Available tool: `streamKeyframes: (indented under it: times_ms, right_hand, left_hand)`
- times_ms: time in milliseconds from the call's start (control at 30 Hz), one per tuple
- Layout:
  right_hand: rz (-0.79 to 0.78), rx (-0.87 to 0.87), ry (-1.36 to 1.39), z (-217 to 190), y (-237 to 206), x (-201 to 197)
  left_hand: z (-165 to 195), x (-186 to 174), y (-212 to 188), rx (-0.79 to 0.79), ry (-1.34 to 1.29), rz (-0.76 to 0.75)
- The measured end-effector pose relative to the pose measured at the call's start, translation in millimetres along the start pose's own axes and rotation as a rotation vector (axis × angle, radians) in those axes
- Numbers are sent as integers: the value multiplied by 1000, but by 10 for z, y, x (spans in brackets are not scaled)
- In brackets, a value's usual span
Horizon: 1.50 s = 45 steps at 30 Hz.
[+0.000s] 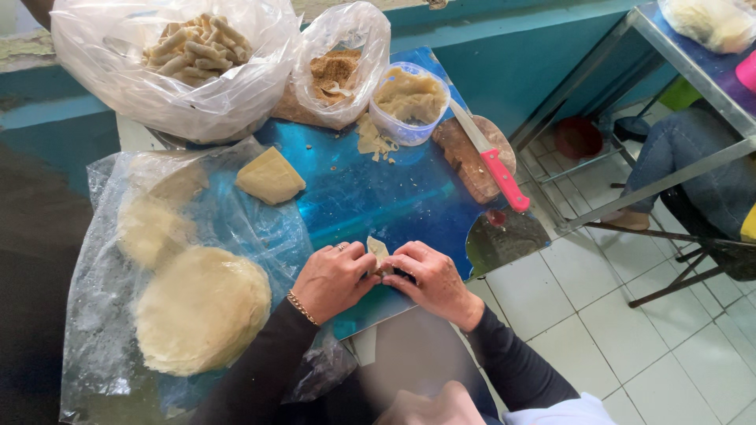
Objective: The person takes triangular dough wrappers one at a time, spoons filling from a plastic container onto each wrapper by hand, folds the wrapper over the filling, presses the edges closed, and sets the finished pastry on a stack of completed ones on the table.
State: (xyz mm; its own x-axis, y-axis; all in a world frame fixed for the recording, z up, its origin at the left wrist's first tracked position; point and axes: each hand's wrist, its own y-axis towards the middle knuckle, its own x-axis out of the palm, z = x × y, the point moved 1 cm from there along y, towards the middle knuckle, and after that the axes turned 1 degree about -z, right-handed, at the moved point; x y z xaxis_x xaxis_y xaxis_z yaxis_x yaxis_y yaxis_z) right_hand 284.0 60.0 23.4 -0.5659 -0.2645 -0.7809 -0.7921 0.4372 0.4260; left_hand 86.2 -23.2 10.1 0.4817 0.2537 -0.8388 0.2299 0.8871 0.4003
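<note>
My left hand (334,279) and my right hand (430,277) meet at the near edge of a shiny blue table top (378,193). Together they pinch a small pale piece of folded dough wrapper (379,252) between the fingertips of both. A stack of round thin dough sheets (201,309) lies on clear plastic just left of my left arm. A folded wedge of dough (270,176) rests farther back on the plastic.
At the back stand a clear bag of rolled pastries (193,43), a bag of brown crumbs (335,71) and a plastic tub of pale filling (409,98). A pink-handled knife (492,157) lies on a wooden board (465,153). Another person's legs (685,153) sit at a metal table, right.
</note>
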Motion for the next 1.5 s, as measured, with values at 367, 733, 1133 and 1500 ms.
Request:
streamKeyframes:
  times_ms: [367,733,1133,1500]
  right_hand:
    - [-68,-208,-30,152,86,12]
    - [-175,331,424,389,193,63]
    - [60,-25,-48,18,71,35]
    - [-235,232,214,367,380,38]
  left_hand:
    - [-31,69,6,61,-9,-3]
    - [-139,376,62,-52,-295,131]
    - [-167,361,29,-25,-324,102]
    - [-83,202,16,-177,-365,113]
